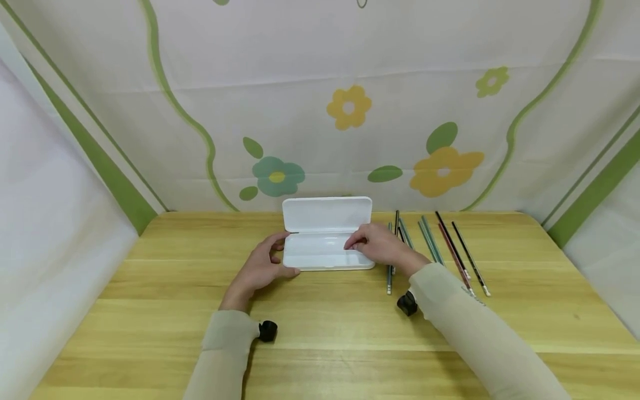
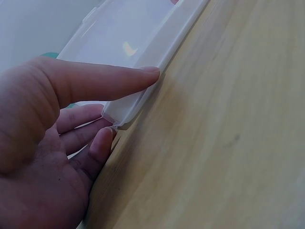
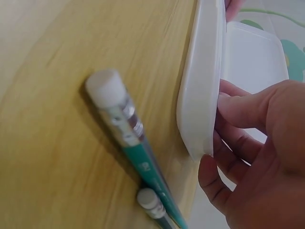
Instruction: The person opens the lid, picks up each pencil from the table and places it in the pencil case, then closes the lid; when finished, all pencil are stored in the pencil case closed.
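Observation:
A white pencil case (image 1: 310,261) lies with its lid (image 1: 327,214) raised at the back, its inside showing bare white between the hands. The left hand (image 1: 262,266) grips the case's left end. In the left wrist view its thumb (image 2: 109,81) lies along the front rim, while other fingers bend round the end. Over the right end, the right hand (image 1: 377,243) reaches in with bent fingers. Its thumb (image 3: 238,109) comes down inside the front wall in the right wrist view, and another finger is at the outer corner. I cannot tell whether these fingers pinch anything.
Several pencils with white erasers lie to the right of the case, including a red pencil (image 1: 452,253), a black pencil (image 1: 470,258) and a green pencil (image 1: 431,239). Some lie partly under the right forearm. A flowered cloth (image 1: 300,111) hangs behind the wooden table (image 1: 330,344).

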A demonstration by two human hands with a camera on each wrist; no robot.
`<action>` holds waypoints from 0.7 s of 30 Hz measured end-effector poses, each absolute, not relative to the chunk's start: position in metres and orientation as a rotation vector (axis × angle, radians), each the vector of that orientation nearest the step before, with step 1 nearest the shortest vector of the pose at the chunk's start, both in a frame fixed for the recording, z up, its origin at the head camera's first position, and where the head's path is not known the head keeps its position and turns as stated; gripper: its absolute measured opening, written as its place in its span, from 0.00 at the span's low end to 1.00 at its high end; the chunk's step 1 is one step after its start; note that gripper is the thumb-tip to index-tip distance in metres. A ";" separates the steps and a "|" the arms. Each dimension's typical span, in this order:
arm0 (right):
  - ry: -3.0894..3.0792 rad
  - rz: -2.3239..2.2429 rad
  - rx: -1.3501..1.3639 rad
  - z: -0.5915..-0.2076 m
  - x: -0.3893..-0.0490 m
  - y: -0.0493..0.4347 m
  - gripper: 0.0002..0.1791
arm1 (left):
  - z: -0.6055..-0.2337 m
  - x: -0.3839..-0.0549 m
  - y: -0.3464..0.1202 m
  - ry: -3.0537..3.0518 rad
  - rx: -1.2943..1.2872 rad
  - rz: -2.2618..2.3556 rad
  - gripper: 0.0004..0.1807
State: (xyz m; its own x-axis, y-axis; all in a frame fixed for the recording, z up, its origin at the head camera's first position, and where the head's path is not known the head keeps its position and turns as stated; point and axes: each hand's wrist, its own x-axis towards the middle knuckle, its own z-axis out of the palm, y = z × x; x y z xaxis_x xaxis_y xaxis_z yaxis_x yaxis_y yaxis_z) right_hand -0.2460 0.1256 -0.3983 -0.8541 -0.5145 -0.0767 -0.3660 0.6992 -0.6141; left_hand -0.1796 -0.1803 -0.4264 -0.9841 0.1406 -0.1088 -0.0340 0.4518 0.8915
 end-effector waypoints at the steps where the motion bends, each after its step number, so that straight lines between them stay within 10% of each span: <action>1: 2.666 -0.886 -0.708 -0.398 -0.246 0.125 0.15 | -0.426 -0.179 -0.180 2.533 0.092 1.559 0.52; 21: 2.741 -1.049 -0.704 -0.394 -0.235 0.137 0.11 | -0.430 -0.179 -0.182 2.539 0.107 1.562 0.52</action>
State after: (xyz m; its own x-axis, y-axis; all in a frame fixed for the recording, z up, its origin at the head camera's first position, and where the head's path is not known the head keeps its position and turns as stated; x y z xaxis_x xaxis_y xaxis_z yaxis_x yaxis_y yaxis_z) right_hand -0.2346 0.1372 -0.3938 -0.8841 -0.4648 0.0492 -0.3789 0.6511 -0.6577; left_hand -0.1791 -0.1822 -0.4295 -0.9849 0.1433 -0.0974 -0.0223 0.4527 0.8914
